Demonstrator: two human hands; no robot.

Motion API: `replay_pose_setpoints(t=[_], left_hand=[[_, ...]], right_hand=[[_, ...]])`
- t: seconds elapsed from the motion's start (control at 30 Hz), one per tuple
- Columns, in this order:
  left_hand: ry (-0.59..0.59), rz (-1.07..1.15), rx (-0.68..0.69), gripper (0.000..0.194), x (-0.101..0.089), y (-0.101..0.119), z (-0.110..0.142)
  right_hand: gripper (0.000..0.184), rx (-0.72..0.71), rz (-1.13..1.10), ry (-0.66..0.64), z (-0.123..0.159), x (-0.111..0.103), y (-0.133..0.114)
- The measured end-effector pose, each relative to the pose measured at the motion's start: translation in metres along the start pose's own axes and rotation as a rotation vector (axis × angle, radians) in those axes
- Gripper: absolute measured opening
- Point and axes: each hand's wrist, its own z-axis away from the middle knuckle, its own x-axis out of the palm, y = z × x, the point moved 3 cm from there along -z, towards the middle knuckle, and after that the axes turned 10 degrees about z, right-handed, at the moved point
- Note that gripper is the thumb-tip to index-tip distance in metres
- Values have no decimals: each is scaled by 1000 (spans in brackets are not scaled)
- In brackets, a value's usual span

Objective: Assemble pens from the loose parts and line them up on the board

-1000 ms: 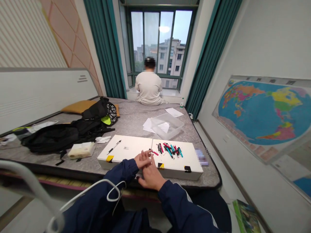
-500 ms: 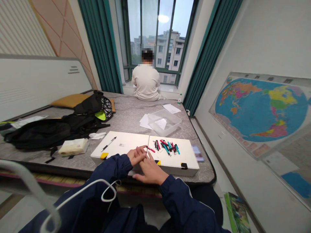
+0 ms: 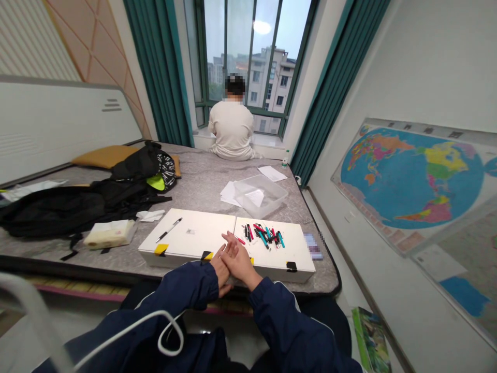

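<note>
Right hand [image 3: 241, 263], fingers loosely open, nothing visibly held, overlaps the left hand [image 3: 219, 267], whose grip I cannot tell; nearer the right, a red pen [image 3: 241, 241] lies just beyond at twelve o'clock, long axis ten-to-four

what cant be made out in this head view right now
All in the head view:
Left hand: partly covered by the right hand; anything between them is hidden.
Red pen: near end hidden by the fingers.
Black bag: cut off by the left edge.
Green book: cut off by the bottom edge.
Flat item: pixelated.
</note>
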Motion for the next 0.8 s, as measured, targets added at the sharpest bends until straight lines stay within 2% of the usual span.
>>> replay_pose_setpoints(t=[0.13, 0.23, 0.3, 0.4, 0.5, 0.57, 0.7, 0.8], left_hand=[[39, 37, -36, 114, 8, -1, 16], [43, -21, -14, 114, -4, 3, 8], [-30, -61, 7, 112, -14, -1, -2], [-54, -56, -27, 85, -30, -22, -14], [31, 67, 1, 52, -39, -52, -21], [104, 68, -29, 33, -40, -71, -26], [188, 19, -76, 24, -32, -93, -41], [234, -53, -135, 30, -21, -102, -52]], right_hand=[[48, -149, 32, -64, 2, -3, -11], [44, -144, 119, -37, -2, -16, -14], [39, -117, 226, -25, -2, -27, -11], [30, -79, 369, -63, 5, -41, 4], [38, 7, 503, -69, 16, -50, 28], [39, 62, 573, -48, 23, -55, 43], [40, 117, 626, 19, 29, -69, 67], [40, 130, 629, 64, 30, -78, 82]])
